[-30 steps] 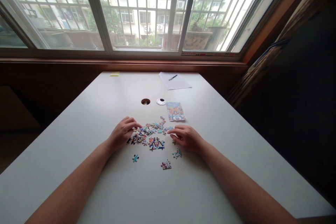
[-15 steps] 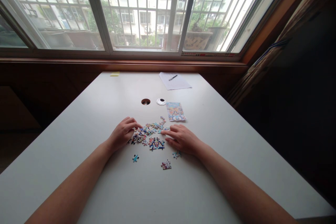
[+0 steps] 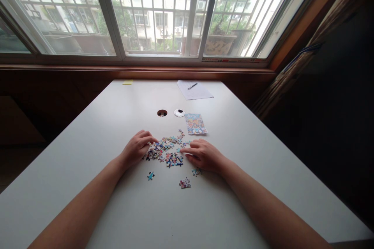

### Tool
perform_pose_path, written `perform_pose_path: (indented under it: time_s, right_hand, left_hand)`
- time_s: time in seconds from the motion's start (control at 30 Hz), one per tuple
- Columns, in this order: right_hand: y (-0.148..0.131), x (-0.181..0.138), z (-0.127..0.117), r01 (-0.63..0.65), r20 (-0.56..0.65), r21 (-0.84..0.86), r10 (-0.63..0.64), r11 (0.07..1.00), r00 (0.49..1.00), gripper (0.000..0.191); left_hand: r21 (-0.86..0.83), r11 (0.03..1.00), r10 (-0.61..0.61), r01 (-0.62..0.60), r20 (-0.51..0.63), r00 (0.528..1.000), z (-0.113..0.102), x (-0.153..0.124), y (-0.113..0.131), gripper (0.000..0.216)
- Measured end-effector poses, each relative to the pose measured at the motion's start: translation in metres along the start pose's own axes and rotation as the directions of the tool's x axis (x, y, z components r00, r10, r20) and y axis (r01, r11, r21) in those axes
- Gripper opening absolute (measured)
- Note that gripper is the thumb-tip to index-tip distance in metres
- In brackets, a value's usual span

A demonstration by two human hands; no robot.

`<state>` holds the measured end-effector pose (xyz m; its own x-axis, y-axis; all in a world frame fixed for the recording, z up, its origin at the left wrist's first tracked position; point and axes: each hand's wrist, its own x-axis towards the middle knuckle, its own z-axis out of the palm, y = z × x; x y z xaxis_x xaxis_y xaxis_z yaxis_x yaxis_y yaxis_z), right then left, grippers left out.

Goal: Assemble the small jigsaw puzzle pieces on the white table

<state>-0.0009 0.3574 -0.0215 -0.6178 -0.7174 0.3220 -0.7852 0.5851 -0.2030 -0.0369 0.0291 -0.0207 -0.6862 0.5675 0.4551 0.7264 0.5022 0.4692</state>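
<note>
A loose heap of small jigsaw pieces [image 3: 159, 147] lies on the white table. My left hand [image 3: 139, 146] rests at the heap's left edge, its index finger stretched over the pieces and its thumb lower down. From the right, my right hand [image 3: 204, 155] points its index finger onto a light-blue jigsaw piece [image 3: 178, 150], with the fingers apart. Just below that piece is a joined section of puzzle [image 3: 174, 159] with dark slanting lines. Nearer me lie a blue joined cluster [image 3: 150, 176], a pinkish cluster [image 3: 185, 183] and a teal cluster [image 3: 196, 171].
A colourful picture sheet [image 3: 195, 123] lies behind my right hand. Beyond the heap are a round hole [image 3: 162, 113] in the table and a silvery disc-shaped cover [image 3: 179, 113]. Papers [image 3: 197, 92] with a pen [image 3: 192, 86] and a yellow note [image 3: 127, 82] lie at the far edge.
My right index finger has slid slightly down towards me, and the light-blue piece under it has shifted towards the joined section. The left hand stays where it was.
</note>
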Motion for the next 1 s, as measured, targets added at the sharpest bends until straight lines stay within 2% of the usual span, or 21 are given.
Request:
perform_pose_path:
  time_s: [1.0]
  right_hand:
    - [-0.0013,-0.0028,-0.0019,-0.007,-0.034,0.013,0.007,1.0,0.999,0.028]
  left_hand:
    - [0.017,1.0,0.0,0.0,0.006,1.0,-0.0014,-0.0003,0.0004,0.043]
